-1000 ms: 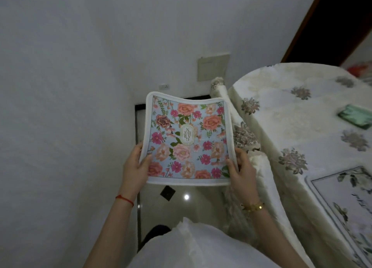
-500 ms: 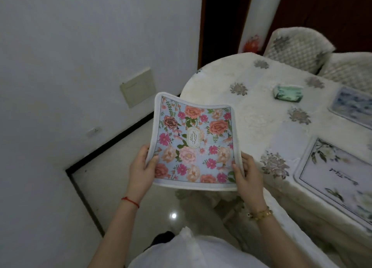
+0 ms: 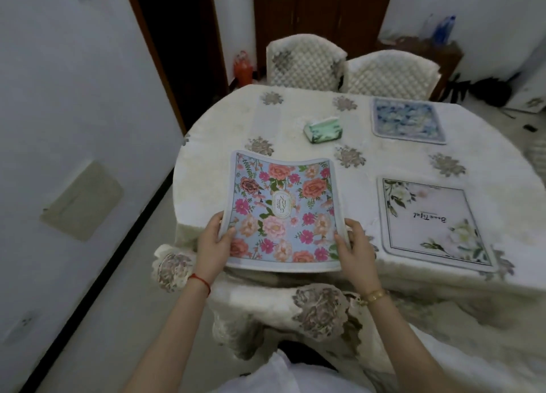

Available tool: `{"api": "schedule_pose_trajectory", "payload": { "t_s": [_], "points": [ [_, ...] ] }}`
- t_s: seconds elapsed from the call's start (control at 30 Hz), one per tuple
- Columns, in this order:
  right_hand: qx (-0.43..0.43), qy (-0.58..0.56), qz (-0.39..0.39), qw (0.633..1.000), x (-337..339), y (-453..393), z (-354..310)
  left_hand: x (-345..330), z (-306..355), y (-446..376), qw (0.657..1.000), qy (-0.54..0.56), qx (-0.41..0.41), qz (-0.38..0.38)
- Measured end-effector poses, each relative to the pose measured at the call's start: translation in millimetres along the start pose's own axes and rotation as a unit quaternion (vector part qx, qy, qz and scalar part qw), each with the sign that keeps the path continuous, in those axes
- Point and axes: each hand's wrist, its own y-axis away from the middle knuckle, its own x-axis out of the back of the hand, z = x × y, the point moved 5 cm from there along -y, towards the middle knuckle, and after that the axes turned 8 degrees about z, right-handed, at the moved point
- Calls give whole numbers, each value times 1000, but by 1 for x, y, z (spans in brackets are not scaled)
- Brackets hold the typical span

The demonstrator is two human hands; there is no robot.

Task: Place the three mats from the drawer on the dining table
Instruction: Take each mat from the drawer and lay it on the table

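I hold a pink-and-orange floral mat [image 3: 283, 212] with a pale blue ground over the near left part of the dining table [image 3: 393, 162]. My left hand [image 3: 212, 245] grips its left edge and my right hand [image 3: 353, 245] grips its right edge. The mat curves, its near edge hanging over the table's rim. A white mat with green leaves and script [image 3: 432, 222] lies flat on the table's near right. A blue patterned mat [image 3: 406, 120] lies at the far right.
A green tissue pack [image 3: 323, 129] sits mid-table. Two quilted chairs [image 3: 351, 69] stand at the far side and a covered chair [image 3: 295, 313] is right below my hands. A white wall [image 3: 74, 126] runs along the left, with a dark doorway [image 3: 177, 38] behind.
My view has swung right from the wall to the table. The floral mat, still in both hands, has moved from beside the table to over its near left part.
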Motion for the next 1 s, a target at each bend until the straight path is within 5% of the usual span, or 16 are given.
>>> {"api": "schedule_pose_trajectory", "payload": {
  "t_s": [0.5,1.0],
  "points": [
    [-123,84,32,988,-32,-105,70,-120,-47,-141,990,-75,43,-110],
    [-134,80,51,986,-80,-122,112,-132,-105,-185,985,-124,57,-110]
  ]
}}
